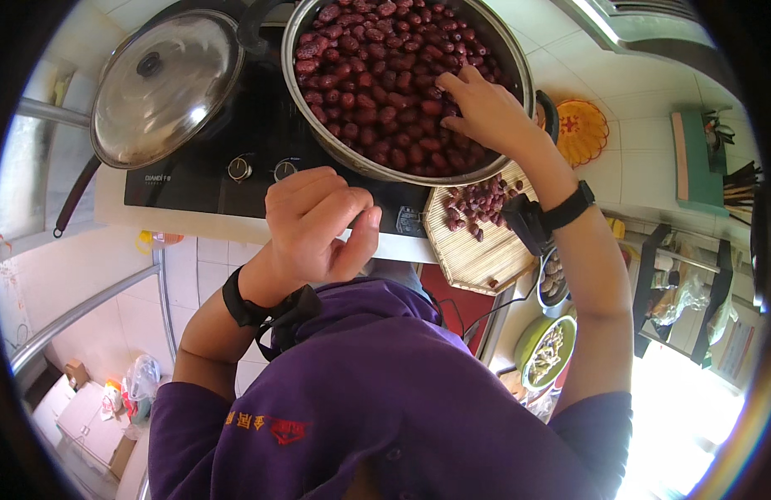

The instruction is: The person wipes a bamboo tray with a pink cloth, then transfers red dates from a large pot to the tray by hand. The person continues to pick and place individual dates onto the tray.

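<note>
A large steel pot (528,75) on the black glass hob (192,187) is filled with wet-looking red jujubes (385,94). Over the right side of the pot reaches my right hand (485,109), its fingertips and thumb apart and down among the fruit; no jujube is plainly gripped. My left hand (323,228) hovers in front of the hob's knobs, fingers curled and thumb near the index finger. What lies inside that curl is hidden. Beside the pot, a woven tray (479,262) carries a heap of drier-looking jujubes (476,203), partly covered by my right wrist's black strap device.
A wok with a domed metal lid (173,94) stands left of the pot, its handle (76,197) jutting past the hob. An orange scalloped plate (582,132) leans by the wall. On the right are a green basin (523,344) of pale food pieces and a rack (682,290).
</note>
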